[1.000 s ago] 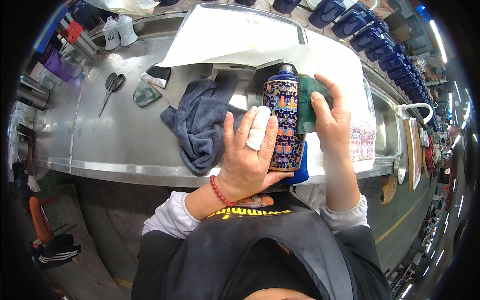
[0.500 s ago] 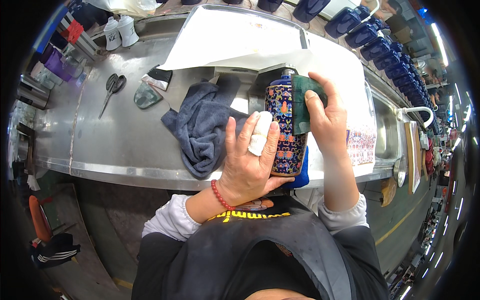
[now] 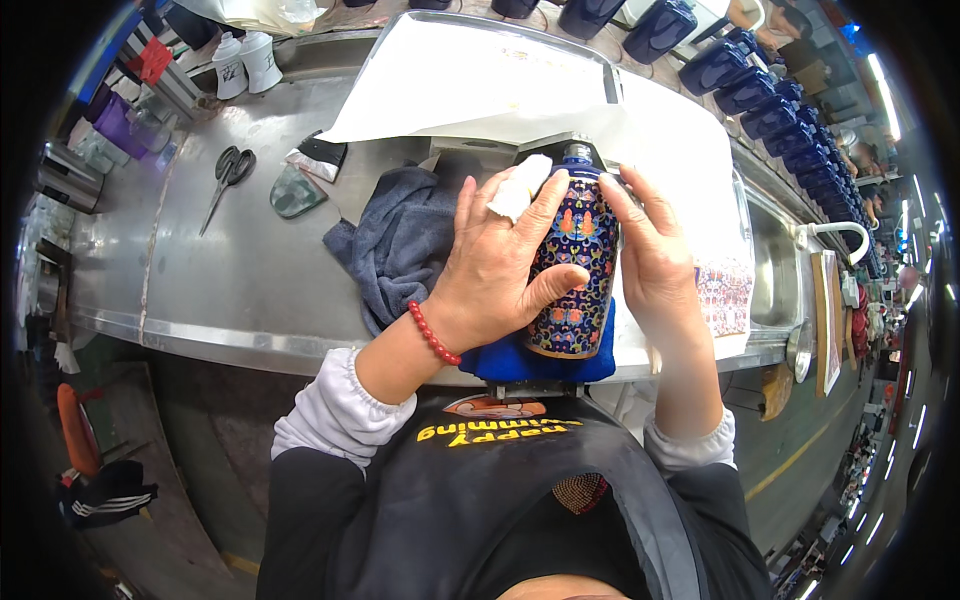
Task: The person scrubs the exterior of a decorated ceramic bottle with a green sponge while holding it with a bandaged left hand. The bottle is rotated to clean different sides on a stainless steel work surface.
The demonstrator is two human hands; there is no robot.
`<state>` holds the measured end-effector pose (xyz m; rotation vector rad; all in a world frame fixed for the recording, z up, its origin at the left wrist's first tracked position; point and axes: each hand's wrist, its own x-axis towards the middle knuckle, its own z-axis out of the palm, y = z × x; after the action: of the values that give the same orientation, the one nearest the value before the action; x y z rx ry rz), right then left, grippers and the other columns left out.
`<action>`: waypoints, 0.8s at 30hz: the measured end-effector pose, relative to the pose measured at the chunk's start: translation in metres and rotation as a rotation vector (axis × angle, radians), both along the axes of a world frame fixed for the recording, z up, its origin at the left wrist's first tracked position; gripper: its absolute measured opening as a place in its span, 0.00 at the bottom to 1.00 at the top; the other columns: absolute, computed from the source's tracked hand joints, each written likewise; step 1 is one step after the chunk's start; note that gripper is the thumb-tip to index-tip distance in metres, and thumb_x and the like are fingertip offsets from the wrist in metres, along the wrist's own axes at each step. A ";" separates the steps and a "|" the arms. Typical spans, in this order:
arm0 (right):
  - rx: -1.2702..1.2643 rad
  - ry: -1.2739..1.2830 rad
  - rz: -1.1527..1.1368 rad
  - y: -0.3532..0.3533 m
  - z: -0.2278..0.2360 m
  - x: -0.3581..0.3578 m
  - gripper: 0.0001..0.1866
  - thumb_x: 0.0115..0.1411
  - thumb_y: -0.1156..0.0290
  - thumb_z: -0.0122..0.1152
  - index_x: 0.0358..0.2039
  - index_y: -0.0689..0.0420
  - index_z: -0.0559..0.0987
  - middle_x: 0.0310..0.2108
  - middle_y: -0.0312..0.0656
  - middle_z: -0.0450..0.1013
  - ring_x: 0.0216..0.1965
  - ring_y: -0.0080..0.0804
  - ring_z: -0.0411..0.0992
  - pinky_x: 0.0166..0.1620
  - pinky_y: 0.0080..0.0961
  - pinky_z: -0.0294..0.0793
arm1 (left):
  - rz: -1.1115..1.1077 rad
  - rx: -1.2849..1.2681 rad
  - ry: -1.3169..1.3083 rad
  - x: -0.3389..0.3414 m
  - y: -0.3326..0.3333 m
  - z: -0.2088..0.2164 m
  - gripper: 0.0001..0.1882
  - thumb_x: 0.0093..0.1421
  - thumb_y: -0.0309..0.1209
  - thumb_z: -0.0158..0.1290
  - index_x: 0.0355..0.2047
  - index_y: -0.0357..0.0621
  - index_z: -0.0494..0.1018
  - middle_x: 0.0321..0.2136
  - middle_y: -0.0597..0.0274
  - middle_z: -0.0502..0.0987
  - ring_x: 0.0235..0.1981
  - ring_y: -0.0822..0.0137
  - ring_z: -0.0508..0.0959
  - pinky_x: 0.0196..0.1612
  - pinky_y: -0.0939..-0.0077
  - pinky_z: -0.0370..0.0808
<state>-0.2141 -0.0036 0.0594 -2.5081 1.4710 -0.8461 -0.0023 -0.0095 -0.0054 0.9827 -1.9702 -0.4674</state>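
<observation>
A dark blue bottle (image 3: 575, 270) with a dense orange and multicoloured floral pattern lies on its back, its bare neck pointing away from me. Under its near end is a bright blue cloth (image 3: 500, 360). My left hand (image 3: 510, 250) grips the bottle from the left, thumb across the front and fingers at the shoulder. One finger of it wears a white wrapping. My right hand (image 3: 655, 245) presses its fingertips on the right shoulder of the bottle. The green scraper held there earlier is out of sight.
Left of the bottle lies a crumpled grey-blue towel (image 3: 395, 235). Farther left are a grey-green scraper (image 3: 296, 192) and black scissors (image 3: 225, 182). White paper (image 3: 480, 80) covers a tray behind; printed pattern sheets (image 3: 725, 295) lie right, before a sink (image 3: 775, 250). Dark blue bottles (image 3: 740, 80) line the back.
My right hand has moved from the bottle's face, where it held a green scraper, to its shoulder. My left hand has shifted up, its thumb now across the front. The bottle's patterned face shows more.
</observation>
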 end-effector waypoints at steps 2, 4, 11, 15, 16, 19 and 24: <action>-0.014 0.014 -0.013 0.000 -0.006 0.002 0.32 0.56 0.90 0.55 0.61 0.55 0.78 0.62 0.58 0.69 0.61 0.59 0.70 0.63 0.44 0.71 | 0.018 -0.035 -0.018 -0.001 -0.001 0.002 0.49 0.65 0.69 0.44 0.70 0.40 0.63 0.65 0.39 0.65 0.66 0.40 0.65 0.69 0.31 0.50; -0.028 0.035 -0.011 0.000 -0.007 0.002 0.32 0.55 0.89 0.56 0.61 0.55 0.78 0.61 0.58 0.70 0.60 0.58 0.70 0.62 0.44 0.72 | 0.023 -0.046 -0.032 -0.002 -0.002 0.003 0.49 0.65 0.70 0.44 0.69 0.40 0.63 0.65 0.39 0.66 0.65 0.41 0.66 0.68 0.30 0.50; -0.059 0.056 -0.006 -0.002 -0.001 0.006 0.32 0.54 0.89 0.57 0.60 0.55 0.79 0.59 0.57 0.71 0.58 0.58 0.71 0.61 0.45 0.72 | 0.044 -0.080 -0.044 -0.006 -0.002 0.003 0.49 0.65 0.70 0.44 0.69 0.39 0.64 0.64 0.39 0.66 0.64 0.41 0.67 0.68 0.28 0.50; -0.063 0.017 -0.003 -0.001 -0.002 0.006 0.32 0.53 0.89 0.57 0.60 0.55 0.79 0.59 0.57 0.71 0.58 0.58 0.71 0.60 0.45 0.73 | 0.005 -0.030 0.005 -0.002 -0.001 0.004 0.50 0.64 0.70 0.44 0.69 0.38 0.63 0.64 0.39 0.67 0.65 0.41 0.66 0.68 0.28 0.49; -0.051 0.033 -0.002 -0.001 -0.002 0.005 0.32 0.53 0.89 0.58 0.60 0.55 0.79 0.59 0.57 0.71 0.58 0.58 0.71 0.60 0.45 0.73 | 0.004 -0.028 -0.007 -0.001 -0.001 0.004 0.50 0.64 0.70 0.44 0.70 0.37 0.63 0.64 0.40 0.67 0.65 0.41 0.65 0.68 0.28 0.48; -0.048 0.037 -0.004 -0.001 -0.003 0.003 0.32 0.53 0.89 0.58 0.60 0.55 0.79 0.59 0.57 0.71 0.57 0.58 0.71 0.60 0.45 0.73 | 0.009 -0.043 -0.035 -0.001 -0.001 0.004 0.51 0.64 0.70 0.44 0.70 0.36 0.63 0.64 0.40 0.67 0.66 0.41 0.64 0.69 0.28 0.47; -0.061 0.058 0.003 -0.004 -0.002 0.004 0.31 0.53 0.90 0.57 0.59 0.57 0.79 0.59 0.57 0.71 0.57 0.57 0.71 0.60 0.44 0.73 | 0.003 -0.057 -0.080 -0.002 -0.003 0.007 0.50 0.64 0.69 0.44 0.68 0.35 0.65 0.64 0.39 0.67 0.66 0.41 0.64 0.69 0.28 0.47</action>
<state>-0.2098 -0.0076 0.0576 -2.5993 1.4801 -0.8365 -0.0039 -0.0126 0.0016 0.9819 -2.0419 -0.3738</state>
